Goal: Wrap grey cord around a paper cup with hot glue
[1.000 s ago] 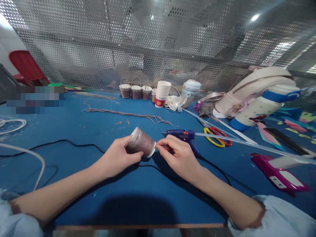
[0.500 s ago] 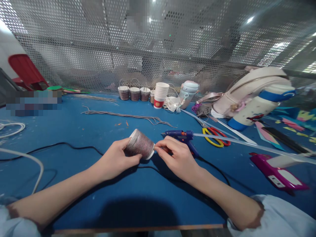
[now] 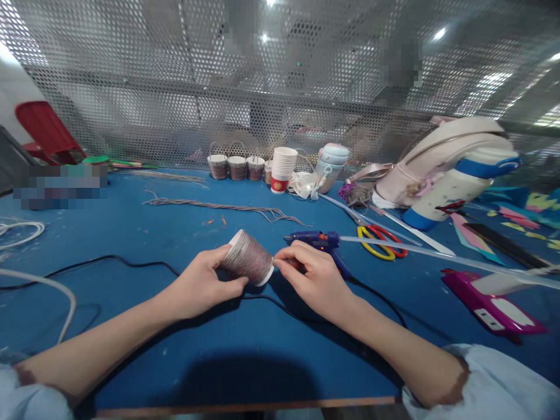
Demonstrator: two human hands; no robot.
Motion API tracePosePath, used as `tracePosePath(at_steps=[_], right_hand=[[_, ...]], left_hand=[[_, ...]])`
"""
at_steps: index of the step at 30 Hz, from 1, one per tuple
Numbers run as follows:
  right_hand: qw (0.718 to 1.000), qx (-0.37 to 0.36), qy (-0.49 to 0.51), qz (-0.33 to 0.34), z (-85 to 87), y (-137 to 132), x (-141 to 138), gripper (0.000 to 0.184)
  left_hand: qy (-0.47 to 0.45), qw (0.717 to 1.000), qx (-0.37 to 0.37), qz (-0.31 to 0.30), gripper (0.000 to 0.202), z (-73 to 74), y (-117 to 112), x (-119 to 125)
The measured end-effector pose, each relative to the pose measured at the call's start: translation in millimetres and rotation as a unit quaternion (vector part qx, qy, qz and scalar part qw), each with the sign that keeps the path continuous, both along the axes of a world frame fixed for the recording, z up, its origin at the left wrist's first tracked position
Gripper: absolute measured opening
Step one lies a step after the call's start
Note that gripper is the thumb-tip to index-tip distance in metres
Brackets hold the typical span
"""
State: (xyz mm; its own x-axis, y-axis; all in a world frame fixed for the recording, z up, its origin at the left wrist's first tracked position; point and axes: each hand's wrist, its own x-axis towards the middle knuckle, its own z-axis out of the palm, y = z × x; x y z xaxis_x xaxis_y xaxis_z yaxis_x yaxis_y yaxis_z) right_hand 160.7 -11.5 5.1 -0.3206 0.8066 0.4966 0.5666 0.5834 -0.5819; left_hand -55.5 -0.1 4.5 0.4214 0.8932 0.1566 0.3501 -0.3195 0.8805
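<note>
My left hand (image 3: 202, 284) grips a paper cup wrapped in brownish string (image 3: 247, 256), held on its side just above the blue table (image 3: 184, 356). My right hand (image 3: 311, 275) pinches at the cup's rim end, fingers pressed together on the string there. A blue hot glue gun (image 3: 318, 240) lies right behind my right hand, its black cord trailing under my wrists.
Yellow and red scissors (image 3: 380, 240) lie to the right. A stack of paper cups (image 3: 282, 168), three wrapped cups (image 3: 237, 166), a bottle (image 3: 330, 166) and a pale bag (image 3: 446, 157) stand at the back by the perforated screen. Loose string (image 3: 227, 206), a magenta object (image 3: 490, 303) and cables (image 3: 39, 280) lie about.
Both hands and the cup stay together; the view has shifted slightly, and the cup sits a little lower and closer to the table.
</note>
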Motion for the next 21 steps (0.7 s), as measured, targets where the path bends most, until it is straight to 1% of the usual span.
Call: tracePosePath(at_steps=[7,16,21], right_hand=[[1.000,-0.007,0.001,-0.001,0.8,-0.1,0.2,0.010],[0.999,-0.039,0.016,0.015,0.3,2.3,2.5,0.011],[0.997,-0.067,0.030,0.007,1.6,3.4,3.3,0.012]], left_hand=[[0.007,0.998,0.050,-0.033,0.020,2.0,0.9,-3.1],[0.054,0.993,0.084,-0.066,0.023,0.2,6.0,-9.4],[0.057,0.990,0.093,-0.091,0.022,-0.2,6.5,-12.5]])
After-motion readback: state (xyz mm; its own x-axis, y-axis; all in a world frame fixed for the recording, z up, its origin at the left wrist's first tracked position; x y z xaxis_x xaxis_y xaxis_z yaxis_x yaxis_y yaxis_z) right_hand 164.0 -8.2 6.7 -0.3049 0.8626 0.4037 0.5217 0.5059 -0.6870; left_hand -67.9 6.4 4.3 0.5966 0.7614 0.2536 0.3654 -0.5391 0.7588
